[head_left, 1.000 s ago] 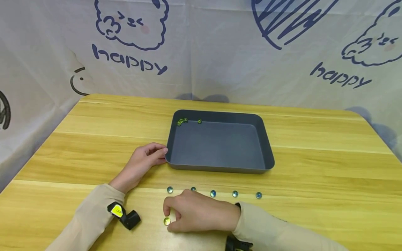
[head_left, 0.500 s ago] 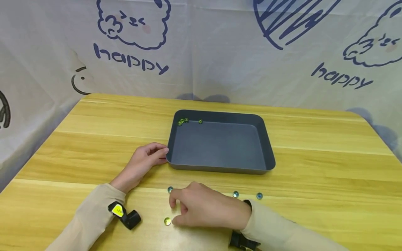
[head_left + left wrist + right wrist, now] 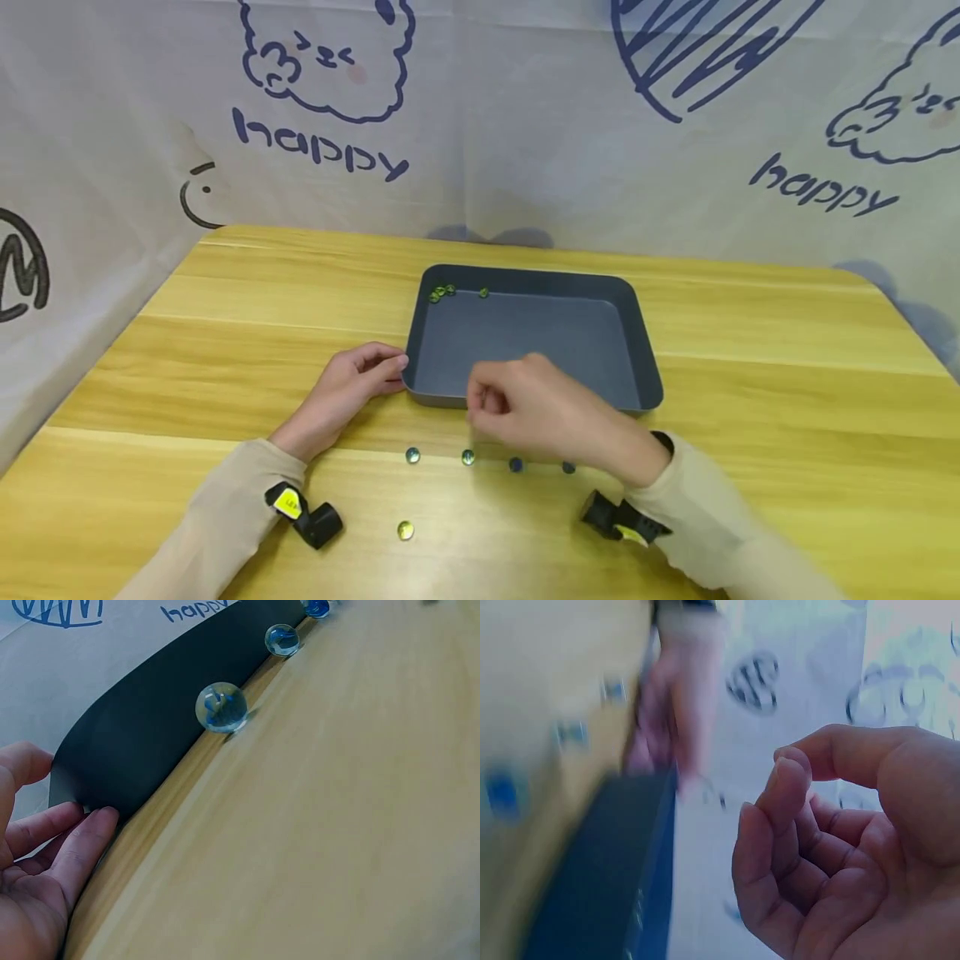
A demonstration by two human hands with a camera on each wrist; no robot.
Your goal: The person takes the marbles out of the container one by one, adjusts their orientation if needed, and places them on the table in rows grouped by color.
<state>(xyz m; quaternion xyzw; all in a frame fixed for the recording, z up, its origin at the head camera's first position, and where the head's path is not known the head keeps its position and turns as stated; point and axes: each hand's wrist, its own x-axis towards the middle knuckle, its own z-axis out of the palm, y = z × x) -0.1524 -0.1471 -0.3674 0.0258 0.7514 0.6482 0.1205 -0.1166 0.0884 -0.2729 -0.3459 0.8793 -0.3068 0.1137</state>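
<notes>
My left hand (image 3: 352, 379) touches the front left corner of a dark grey rectangular tray (image 3: 540, 402). In the left wrist view its fingertips (image 3: 105, 817) lie against the outside of the tray's wall. My right hand (image 3: 532, 408) is over the tray's front edge, fingers curled and thumb close to the forefinger. No thing shows between those fingertips (image 3: 791, 776) in the right wrist view. A yellow marble (image 3: 405, 530) lies on the table in front. Several yellow-green marbles sit inside the tray, one (image 3: 483, 292) apart from a small group (image 3: 440, 292) at the far left corner.
Several blue marbles form a row in front of the tray, including one at the left end (image 3: 412, 455) and another beside it (image 3: 468, 457). The right arm covers part of the row's right side. A white printed cloth (image 3: 525, 125) hangs behind the wooden table (image 3: 787, 400).
My right hand has left the yellow marble, which stays in its place, and moved up and right to the tray's front edge. Its fingers have drawn together. The left hand stays at the corner.
</notes>
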